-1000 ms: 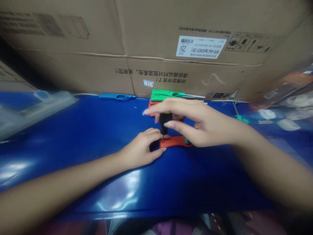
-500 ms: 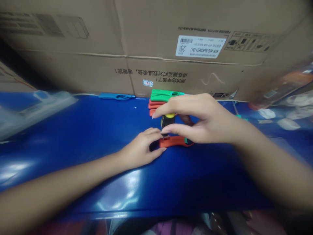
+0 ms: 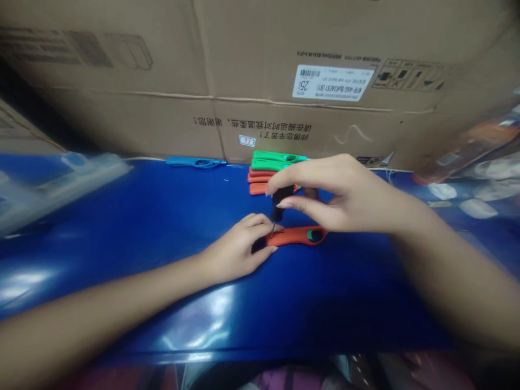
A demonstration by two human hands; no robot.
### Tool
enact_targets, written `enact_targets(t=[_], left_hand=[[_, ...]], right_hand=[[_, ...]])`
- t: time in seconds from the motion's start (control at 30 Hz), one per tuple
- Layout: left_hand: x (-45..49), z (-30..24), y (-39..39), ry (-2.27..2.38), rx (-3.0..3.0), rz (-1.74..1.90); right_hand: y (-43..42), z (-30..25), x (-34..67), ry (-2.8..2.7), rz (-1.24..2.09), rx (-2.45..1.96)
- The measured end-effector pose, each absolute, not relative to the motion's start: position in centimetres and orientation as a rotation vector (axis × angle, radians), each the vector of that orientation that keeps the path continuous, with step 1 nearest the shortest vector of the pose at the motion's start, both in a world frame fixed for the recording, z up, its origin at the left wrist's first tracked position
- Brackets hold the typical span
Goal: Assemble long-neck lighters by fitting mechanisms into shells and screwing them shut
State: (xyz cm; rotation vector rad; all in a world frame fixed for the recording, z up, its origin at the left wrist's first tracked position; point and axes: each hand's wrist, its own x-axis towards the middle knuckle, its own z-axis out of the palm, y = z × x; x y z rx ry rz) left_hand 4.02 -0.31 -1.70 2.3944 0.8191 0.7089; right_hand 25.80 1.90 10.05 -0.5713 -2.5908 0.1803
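An orange utility lighter (image 3: pixel 296 235) with a dark and green trigger area lies flat on the blue tabletop. Its left end is pinched between the thumb and fingers of my left hand (image 3: pixel 248 245), which rests on the table. My right hand (image 3: pixel 333 196) grips the black handle of a small screwdriver (image 3: pixel 280 203) from above, fingers curled around it. The screwdriver leans slightly, and its thin shaft points down to the lighter's left end. Whether the tip sits in a hole I cannot tell.
Behind the hands lie several green lighters (image 3: pixel 274 160) and orange lighters (image 3: pixel 260 176), near a big cardboard box (image 3: pixel 260 65). A blue lighter (image 3: pixel 195 162) lies left of them. Clear plastic bags (image 3: pixel 60 181) stand at left; a bottle (image 3: pixel 459 154) and white pieces (image 3: pixel 479 208) are at right.
My right hand has turned the screwdriver handle: the yellow end seen before is now hidden, and the handle leans more to the right. The left hand still holds the lighter in place.
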Motion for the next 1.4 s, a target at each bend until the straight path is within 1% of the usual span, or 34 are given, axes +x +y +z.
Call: enact_targets(t=[0.23,0.4,0.5,0.6,0.77,0.93,1.0,1.17,1.27,1.4], left_hand=[[4.0,-1.8,-0.3,0.818,2.435,0.709],[3.9,-2.8,-0.1,0.828,2.459,0.726],[3.9,-3.0,0.0,0.851,2.456,0.756],[3.9,-2.7,-0.1,0.849,2.433,0.76],[3.7,-1.7,-0.2,0.854,2.399,0.712],[3.4,-1.1,-0.2,0.909,2.415,0.669],[3.3,-1.0,-0.2,0.936,2.424,0.666],[3.5,-1.1,0.0,0.972,2.453,0.654],[3.6,-1.2,0.2,0.969,2.484,0.633],[3.5,-1.2,0.4,0.936,2.539,0.564]], right_hand=[[1.9,10.4,26.0,-2.592,0.179,-0.576],[2.1,9.1,25.1,-2.522,0.236,-0.489],[2.0,8.6,24.5,-2.487,0.212,-0.488],[1.6,9.1,24.7,-2.483,0.17,-0.549],[0.8,10.7,26.7,-2.154,0.025,-0.836],[1.3,9.9,30.6,-2.038,-0.414,-1.294],[1.6,8.9,32.2,-2.022,-0.504,-1.503],[2.2,7.0,35.3,-1.897,-0.462,-1.756],[2.4,7.2,36.7,-1.884,-0.441,-1.875],[2.9,7.7,38.8,-1.933,-0.365,-2.149]])
